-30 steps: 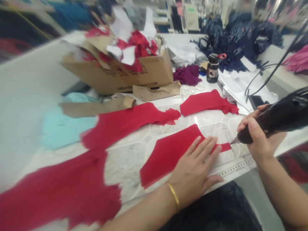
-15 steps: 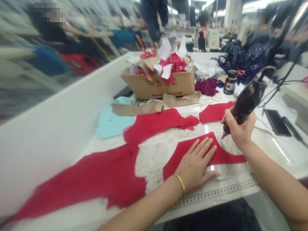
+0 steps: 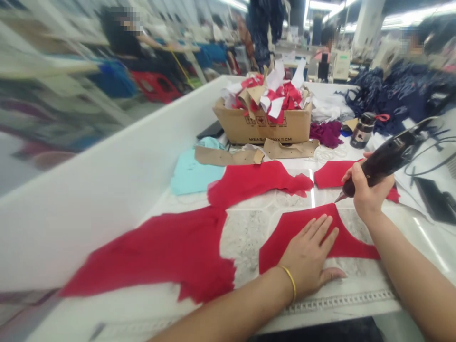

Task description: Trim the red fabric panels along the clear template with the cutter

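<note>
left hand (image 3: 309, 255) atop red cloth (image 3: 284, 231)

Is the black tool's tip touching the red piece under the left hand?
Cannot tell. The head view shows the tip of the black tool at the upper corner of the red piece, but neither contact nor a gap shows plainly.

A thin, gold-coloured bangle (image 3: 290, 281) with a smooth, rounded band sits just behind the left grip (image 3: 309, 254). Behind it the left forearm (image 3: 231, 304) is bare, as are the right grip (image 3: 370, 192) and right forearm (image 3: 409, 261). Below the left grip, nearly black clothing (image 3: 320, 331) shows, its details indistinct.
</note>
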The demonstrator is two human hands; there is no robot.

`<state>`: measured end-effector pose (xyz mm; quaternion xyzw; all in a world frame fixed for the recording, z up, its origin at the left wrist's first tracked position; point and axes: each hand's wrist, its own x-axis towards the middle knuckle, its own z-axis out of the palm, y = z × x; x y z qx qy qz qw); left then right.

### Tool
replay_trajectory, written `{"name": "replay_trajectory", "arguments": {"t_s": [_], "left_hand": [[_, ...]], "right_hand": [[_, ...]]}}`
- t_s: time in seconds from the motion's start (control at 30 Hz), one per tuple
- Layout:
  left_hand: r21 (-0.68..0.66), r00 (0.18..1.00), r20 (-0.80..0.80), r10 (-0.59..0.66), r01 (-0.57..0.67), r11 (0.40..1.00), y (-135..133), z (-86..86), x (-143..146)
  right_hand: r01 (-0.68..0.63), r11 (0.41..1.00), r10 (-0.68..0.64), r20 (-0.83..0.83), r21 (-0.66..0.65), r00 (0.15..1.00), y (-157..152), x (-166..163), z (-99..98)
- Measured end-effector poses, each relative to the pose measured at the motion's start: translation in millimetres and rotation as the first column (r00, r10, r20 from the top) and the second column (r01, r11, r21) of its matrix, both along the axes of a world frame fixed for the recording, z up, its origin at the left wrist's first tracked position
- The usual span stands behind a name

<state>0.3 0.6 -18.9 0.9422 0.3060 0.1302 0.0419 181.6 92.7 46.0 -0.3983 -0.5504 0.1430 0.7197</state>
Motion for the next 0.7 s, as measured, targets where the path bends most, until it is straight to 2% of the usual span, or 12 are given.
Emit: {"name": "replay_trajectory", "arguments": {"t_s": [0.13, 0.3, 0.47, 0.57, 0.7], "left_hand": [[0.005, 1.000, 0.009, 0.006, -0.006, 1.000, 0, 0.3, 1], [0.035, 1.000, -0.003, 0.000, 0.000, 0.999, -1, 1.6, 1], [0.068, 1.000, -0.017, 0.008, -0.007, 0.998, 0, 1.4, 1], [0.100, 1.000, 0.027, 0.015, -0.018, 0.995, -5, 0.9, 2], [0.179, 0.992, 0.105, 0.076, -0.094, 0.979, -20, 2.7, 6]], "right_hand": [[-0.012, 1.000, 0.015, -0.112, 0.022, 0.994, -4, -6, 5.2], [-0.036, 0.999, 0.040, -0.141, 0.030, 0.989, -5, -7, 6.4], [0.011, 1.000, -0.013, -0.137, -0.016, 0.990, -3, -9, 3.6], [0.010, 1.000, -0.010, -0.130, 0.003, 0.991, -4, -8, 4.4], [-0.034, 0.998, 0.041, -0.148, 0.050, 0.988, -11, -6, 10.9]]}}
